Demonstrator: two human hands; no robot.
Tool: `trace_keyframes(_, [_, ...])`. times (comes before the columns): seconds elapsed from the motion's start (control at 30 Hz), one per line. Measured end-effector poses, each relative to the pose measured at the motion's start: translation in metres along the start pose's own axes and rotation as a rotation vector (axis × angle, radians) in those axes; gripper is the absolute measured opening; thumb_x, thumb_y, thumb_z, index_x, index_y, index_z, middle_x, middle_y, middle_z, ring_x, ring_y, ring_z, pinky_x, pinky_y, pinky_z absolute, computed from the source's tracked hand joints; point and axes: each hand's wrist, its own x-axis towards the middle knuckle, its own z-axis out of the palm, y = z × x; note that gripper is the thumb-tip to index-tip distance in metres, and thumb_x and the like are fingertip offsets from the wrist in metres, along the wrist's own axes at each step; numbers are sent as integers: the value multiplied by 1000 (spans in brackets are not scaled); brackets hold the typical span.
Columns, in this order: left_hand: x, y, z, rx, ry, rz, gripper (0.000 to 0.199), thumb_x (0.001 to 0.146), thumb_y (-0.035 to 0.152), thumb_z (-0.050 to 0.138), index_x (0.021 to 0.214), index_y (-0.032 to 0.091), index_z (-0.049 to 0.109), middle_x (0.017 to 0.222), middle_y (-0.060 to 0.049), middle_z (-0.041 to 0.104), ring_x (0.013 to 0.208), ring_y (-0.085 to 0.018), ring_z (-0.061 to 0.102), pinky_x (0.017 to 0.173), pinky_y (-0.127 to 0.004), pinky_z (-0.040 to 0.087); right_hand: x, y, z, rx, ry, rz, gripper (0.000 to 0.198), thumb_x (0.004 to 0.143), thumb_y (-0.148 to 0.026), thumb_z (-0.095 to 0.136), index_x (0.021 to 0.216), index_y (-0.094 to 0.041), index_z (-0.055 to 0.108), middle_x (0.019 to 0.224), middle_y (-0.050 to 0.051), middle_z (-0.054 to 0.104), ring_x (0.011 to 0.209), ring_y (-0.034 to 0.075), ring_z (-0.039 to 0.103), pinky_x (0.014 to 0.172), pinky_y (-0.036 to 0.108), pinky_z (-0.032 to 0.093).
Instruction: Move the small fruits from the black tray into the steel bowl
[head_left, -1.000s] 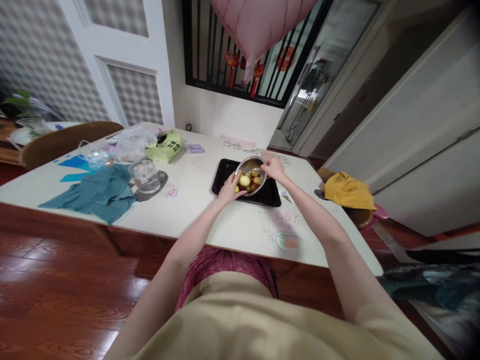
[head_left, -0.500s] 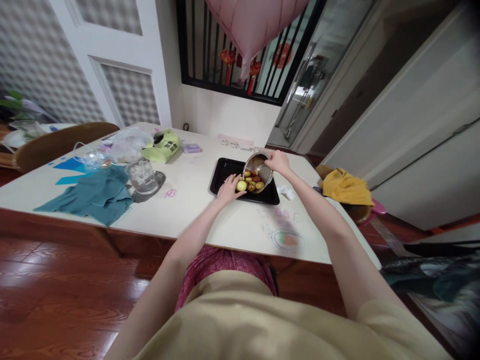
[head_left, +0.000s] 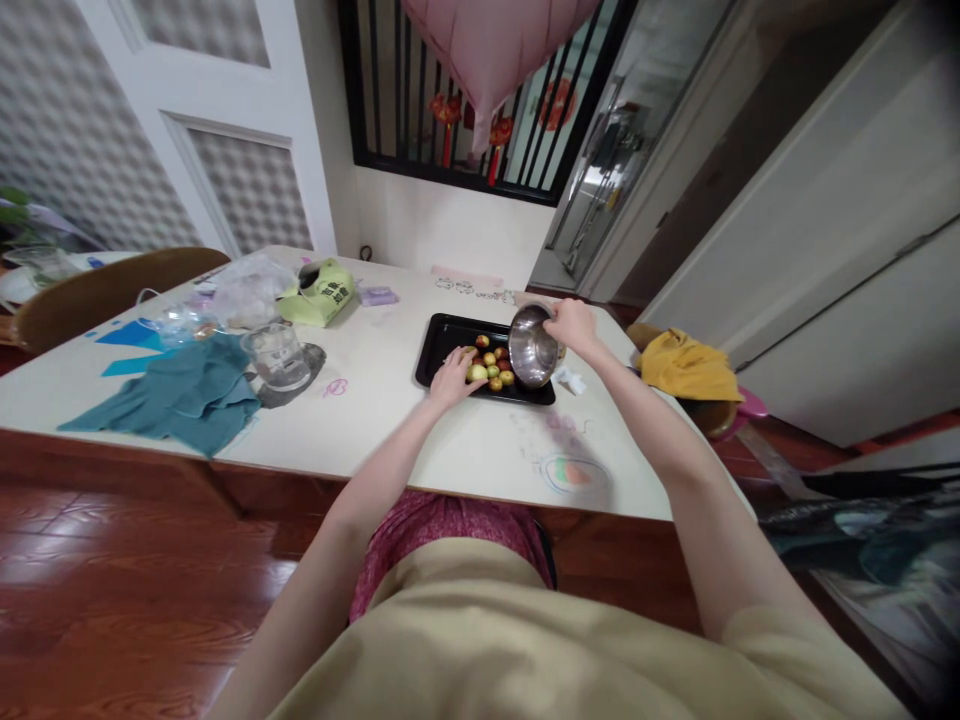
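Observation:
My right hand [head_left: 573,325] grips the rim of a shiny metal bowl [head_left: 533,346], tipped on its side above the right part of a black tray [head_left: 439,345]. The bowl's inside looks bare. Several small round fruits [head_left: 504,365], brown-red and yellow-green, lie in the tray, perhaps jujubes. My left hand [head_left: 453,377] rests at the tray's near left with its fingers spread against the fruits. Beside its thumb is a larger pale yellow-green fruit [head_left: 477,372].
On the white table [head_left: 390,430] at left lie a teal cloth [head_left: 180,395], a clear container [head_left: 277,357], a yellow-green bag [head_left: 321,293] and clear plastic [head_left: 251,288]. A crumpled white tissue [head_left: 571,380] is right of the tray. A yellow cloth [head_left: 688,366] hangs over a chair at right.
The fruits have gone from the bowl into the tray. My right hand has moved the bowl to the right and tipped it further. My left hand stays by the fruits.

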Motion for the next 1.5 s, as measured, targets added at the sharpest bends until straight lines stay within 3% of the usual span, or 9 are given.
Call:
trace_keyframes(0.2, [-3,1,-2,-76,31,-2,63,99,41,70,154,17,51,164,-21,47,160,-36,37,129,-56,39,-36,30,-17,92,111,40,9,76,-21,61,70,-18,68,72,9,69,73,24,62,62,30,34])
trace_keyframes(0.33, [-4,2,-8,-151,127,29,54,104,41,61,152,19,53,162,-19,50,159,-33,40,130,-54,38,-71,58,-15,363,103,26,15,71,-27,60,59,-20,54,56,1,51,61,18,49,58,30,30])
trace_keyframes(0.5, [-2,1,-19,-167,241,15,44,105,38,56,143,18,60,154,-18,57,151,-30,50,129,-50,41,-115,69,12,921,-260,19,25,70,-44,65,67,-19,62,62,-1,57,60,16,50,56,26,36])
trace_keyframes(0.63, [-1,-1,-24,-171,283,12,37,104,34,55,136,19,64,147,-16,62,145,-29,56,127,-48,43,-136,53,39,1102,-552,-24,36,68,-54,76,74,-19,68,67,0,64,62,16,54,58,26,40])
trace_keyframes(0.83, [-3,1,-34,-188,355,38,31,106,33,53,129,18,67,140,-15,66,140,-27,59,125,-45,45,-142,17,71,1238,-700,-156,51,73,-66,80,78,-18,64,70,-4,60,64,12,50,64,25,39])
trace_keyframes(0.97, [-7,3,-46,-220,401,32,30,107,35,53,125,18,69,134,-14,70,135,-26,62,121,-45,49,-128,5,84,1126,-583,-303,54,87,-68,68,68,-20,54,64,-5,48,61,12,44,61,26,33])
trace_keyframes(1.17, [-46,16,-64,-334,439,42,33,109,43,51,123,22,72,132,-12,72,125,-25,69,108,-43,59,-98,4,105,815,-5,-366,19,99,-35,57,90,-21,66,96,8,70,92,25,63,85,36,51])
trace_keyframes(1.3, [-85,27,-71,-343,507,119,34,111,41,47,112,23,76,119,-10,78,126,-26,70,112,-49,56,-91,4,123,705,24,-436,22,101,-26,54,114,-22,72,120,13,71,112,29,64,98,43,54])
trace_keyframes(1.5, [-104,34,-73,-369,399,219,44,112,44,42,103,22,79,110,-9,81,122,-28,72,108,-54,58,-92,7,139,684,-38,-486,28,103,-27,57,125,-25,74,126,12,73,119,29,65,104,44,54])
